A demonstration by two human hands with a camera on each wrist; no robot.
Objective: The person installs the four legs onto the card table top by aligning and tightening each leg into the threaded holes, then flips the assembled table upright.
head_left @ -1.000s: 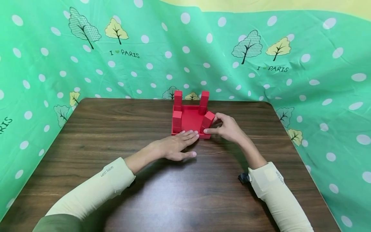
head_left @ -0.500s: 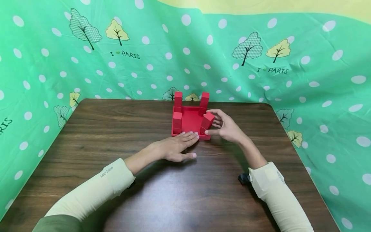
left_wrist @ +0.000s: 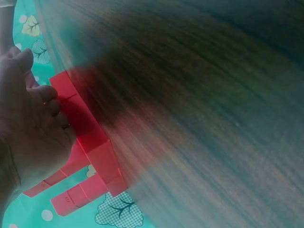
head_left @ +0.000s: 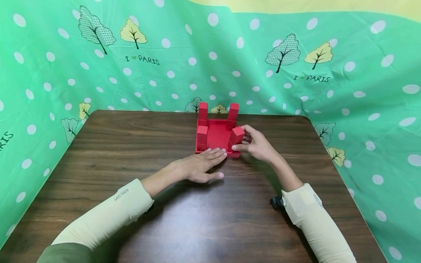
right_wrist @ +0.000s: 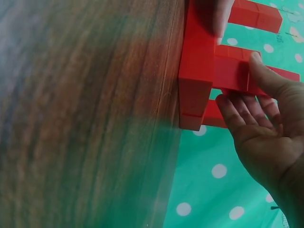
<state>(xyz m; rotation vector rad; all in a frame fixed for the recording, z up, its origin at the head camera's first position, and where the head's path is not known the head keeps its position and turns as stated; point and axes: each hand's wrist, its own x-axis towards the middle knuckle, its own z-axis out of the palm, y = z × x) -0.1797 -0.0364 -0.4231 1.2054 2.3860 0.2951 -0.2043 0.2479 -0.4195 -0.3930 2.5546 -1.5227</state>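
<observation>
A red square base with a raised rim lies near the back of the table, and several red block posts stand up at its corners. My right hand holds the near-right post, thumb on its near side and fingers behind; that post sits twisted and leans slightly right. In the right wrist view the thumb and fingers of the right hand lie on either side of this post. My left hand rests its straight fingers on the base's front rim, beside the near-left post.
Two back posts, left and right, stand close to the table's far edge. The brown wooden table stretches in front. A green dotted curtain hangs behind and along both sides.
My right fingers loosened and shifted round the near-right post, then closed on it again. The post's top has turned a little. My left hand stays in place.
</observation>
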